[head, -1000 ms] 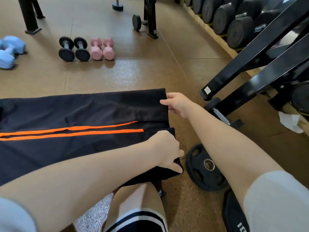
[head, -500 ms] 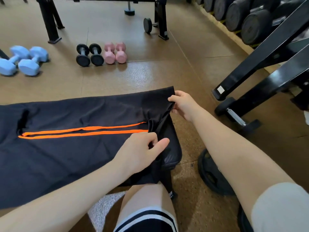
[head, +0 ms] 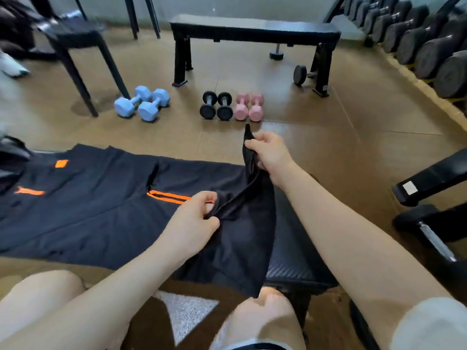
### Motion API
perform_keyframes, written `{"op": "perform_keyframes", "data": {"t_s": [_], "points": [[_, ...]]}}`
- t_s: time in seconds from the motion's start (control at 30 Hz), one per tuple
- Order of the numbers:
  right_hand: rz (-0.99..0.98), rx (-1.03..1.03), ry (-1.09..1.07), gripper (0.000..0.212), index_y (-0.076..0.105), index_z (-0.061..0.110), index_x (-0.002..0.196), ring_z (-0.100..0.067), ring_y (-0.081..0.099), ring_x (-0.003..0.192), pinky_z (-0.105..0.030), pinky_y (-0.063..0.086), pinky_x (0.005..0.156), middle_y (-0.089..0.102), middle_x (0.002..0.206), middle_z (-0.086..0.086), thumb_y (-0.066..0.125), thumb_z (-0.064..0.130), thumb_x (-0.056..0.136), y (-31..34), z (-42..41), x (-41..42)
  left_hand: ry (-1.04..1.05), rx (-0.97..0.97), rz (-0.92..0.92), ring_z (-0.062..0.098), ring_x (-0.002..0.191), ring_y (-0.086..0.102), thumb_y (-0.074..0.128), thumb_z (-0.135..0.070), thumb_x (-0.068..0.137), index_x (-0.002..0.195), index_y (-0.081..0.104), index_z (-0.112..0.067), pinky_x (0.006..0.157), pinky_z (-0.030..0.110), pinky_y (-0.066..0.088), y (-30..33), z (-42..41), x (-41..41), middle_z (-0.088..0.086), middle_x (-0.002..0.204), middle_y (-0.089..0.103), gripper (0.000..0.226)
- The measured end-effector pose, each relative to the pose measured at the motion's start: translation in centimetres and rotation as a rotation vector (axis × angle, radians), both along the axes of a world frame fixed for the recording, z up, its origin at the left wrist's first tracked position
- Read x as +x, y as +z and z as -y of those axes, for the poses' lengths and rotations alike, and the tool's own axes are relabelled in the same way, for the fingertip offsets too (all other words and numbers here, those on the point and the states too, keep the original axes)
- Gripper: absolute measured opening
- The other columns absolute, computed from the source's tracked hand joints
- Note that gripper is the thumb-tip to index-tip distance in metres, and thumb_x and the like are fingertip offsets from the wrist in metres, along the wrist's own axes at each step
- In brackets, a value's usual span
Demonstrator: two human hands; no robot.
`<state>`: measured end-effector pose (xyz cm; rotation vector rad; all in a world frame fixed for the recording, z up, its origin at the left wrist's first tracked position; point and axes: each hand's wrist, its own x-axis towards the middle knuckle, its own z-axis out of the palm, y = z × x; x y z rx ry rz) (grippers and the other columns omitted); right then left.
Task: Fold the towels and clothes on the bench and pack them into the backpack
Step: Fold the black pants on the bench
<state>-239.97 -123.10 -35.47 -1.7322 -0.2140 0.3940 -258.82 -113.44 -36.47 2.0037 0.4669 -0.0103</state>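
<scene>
Gym bench (head: 290, 251): black trousers (head: 101, 213) spread; L hand (head: 194, 221), R hand (head: 270, 152) each pinch-grip hem, prob. lifted.

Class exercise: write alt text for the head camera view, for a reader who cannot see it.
Seen from above, a person's left hand and right hand pinch the end of black trousers with orange stripes, lifting it off a padded black bench. Blue, black and pink dumbbells lie on the brown floor beyond.

No legible text, brand, number or sign found. The white sticker (head: 409, 188) on the black rack foot (head: 429, 181) reads blank.
</scene>
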Motion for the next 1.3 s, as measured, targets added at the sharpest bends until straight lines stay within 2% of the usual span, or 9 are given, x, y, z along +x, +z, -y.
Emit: {"op": "perform_keyframes", "data": {"t_s": [0.07, 0.17, 0.33, 0.4, 0.53, 0.77, 0.97, 1.13, 1.3], "points": [[0.053, -0.165, 0.169, 0.002, 0.056, 0.015, 0.089, -0.012, 0.045, 0.056, -0.022, 0.038, 0.050, 0.054, 0.075, -0.001, 0.058, 0.017, 0.089, -1.4, -3.2, -1.1, 0.057, 0.039, -0.009, 0.009, 0.102, 0.061, 0.046, 0.006, 0.078, 0.124, 0.047, -0.023, 0.093, 0.031, 0.046, -0.8, -2.3, -1.0, -0.011, 0.105, 0.068, 0.054], [0.235, -0.522, 0.464, 0.030, 0.064, 0.004, 0.087, -0.019, 0.056, 0.073, -0.033, 0.044, 0.074, 0.065, 0.085, -0.009, 0.051, 0.030, 0.094, -3.8, -5.6, -1.4, 0.102, -0.003, -0.089, 0.013, 0.109, 0.058, 0.047, 0.001, 0.076, 0.132, 0.037, -0.030, 0.095, 0.032, 0.044, -3.1, -4.0, -1.8, -0.008, 0.114, 0.063, 0.065], [0.568, -0.680, 0.515, 0.029, 0.062, 0.012, 0.118, -0.028, 0.049, 0.117, -0.040, 0.037, 0.103, 0.058, 0.124, -0.011, 0.052, 0.013, 0.091, -5.2, -7.3, 1.4, 0.273, -0.014, -0.088, 0.011, 0.093, 0.057, 0.065, -0.027, 0.083, 0.125, 0.043, -0.021, 0.076, 0.023, 0.038, -4.9, -4.4, -1.0, -0.008, 0.096, 0.063, 0.048], [0.564, -0.775, 0.576, 0.035, 0.057, 0.016, 0.125, -0.028, 0.051, 0.117, -0.041, 0.039, 0.102, 0.059, 0.125, -0.008, 0.055, 0.018, 0.090, -5.7, -8.1, 2.0, 0.313, 0.011, -0.104, 0.013, 0.095, 0.056, 0.065, -0.029, 0.083, 0.123, 0.048, -0.017, 0.076, 0.023, 0.037, -5.0, -4.4, -0.8, -0.005, 0.100, 0.064, 0.046], [0.677, -0.747, 0.521, 0.015, 0.071, 0.013, 0.096, -0.032, 0.055, 0.101, -0.041, 0.044, 0.089, 0.063, 0.101, -0.008, 0.063, 0.020, 0.085, -5.7, -9.1, 2.6, 0.335, -0.110, -0.109, 0.020, 0.098, 0.063, 0.065, -0.025, 0.080, 0.104, 0.062, -0.016, 0.088, 0.034, 0.049, -5.7, -5.6, -0.9, 0.001, 0.100, 0.069, 0.025], [0.972, -0.939, 0.394, 0.023, 0.071, 0.015, 0.103, -0.029, 0.053, 0.108, -0.035, 0.042, 0.084, 0.060, 0.121, -0.003, 0.054, 0.025, 0.093, -4.2, -9.4, 1.9, 0.207, -0.367, 0.108, 0.026, 0.089, 0.067, 0.052, -0.009, 0.089, 0.100, 0.052, -0.035, 0.089, 0.048, 0.050, -4.0, -8.6, -2.3, 0.004, 0.095, 0.071, 0.028], [0.574, -0.341, 0.381, 0.016, 0.056, 0.012, 0.082, -0.005, 0.047, 0.070, -0.018, 0.035, 0.066, 0.051, 0.076, 0.000, 0.048, 0.016, 0.095, -0.7, -14.9, -0.7, 0.138, -0.472, 0.213, 0.025, 0.068, 0.045, 0.050, -0.009, 0.092, 0.083, 0.048, -0.028, 0.067, 0.041, 0.037, -1.4, -12.3, -4.2, 0.019, 0.076, 0.056, 0.021], [0.266, -0.066, 0.484, 0.029, 0.052, 0.016, 0.069, -0.005, 0.043, 0.060, -0.016, 0.036, 0.054, 0.049, 0.066, 0.004, 0.047, 0.017, 0.097, 1.0, -23.4, -3.6, 0.246, -0.493, 0.274, 0.017, 0.060, 0.048, 0.056, -0.009, 0.086, 0.080, 0.048, -0.022, 0.059, 0.026, 0.038, 0.7, -19.2, -8.5, 0.006, 0.066, 0.052, 0.017], [-0.051, 0.097, 0.645, 0.032, 0.053, 0.017, 0.065, -0.011, 0.050, 0.064, -0.025, 0.041, 0.062, 0.056, 0.062, 0.004, 0.047, 0.015, 0.096, 1.0, -32.3, -6.0, 0.419, -0.428, 0.249, -0.001, 0.045, 0.046, 0.045, 0.002, 0.092, 0.082, 0.045, -0.014, 0.045, 0.011, 0.038, 0.8, -27.1, -12.0, -0.013, 0.048, 0.049, 0.019]]}}
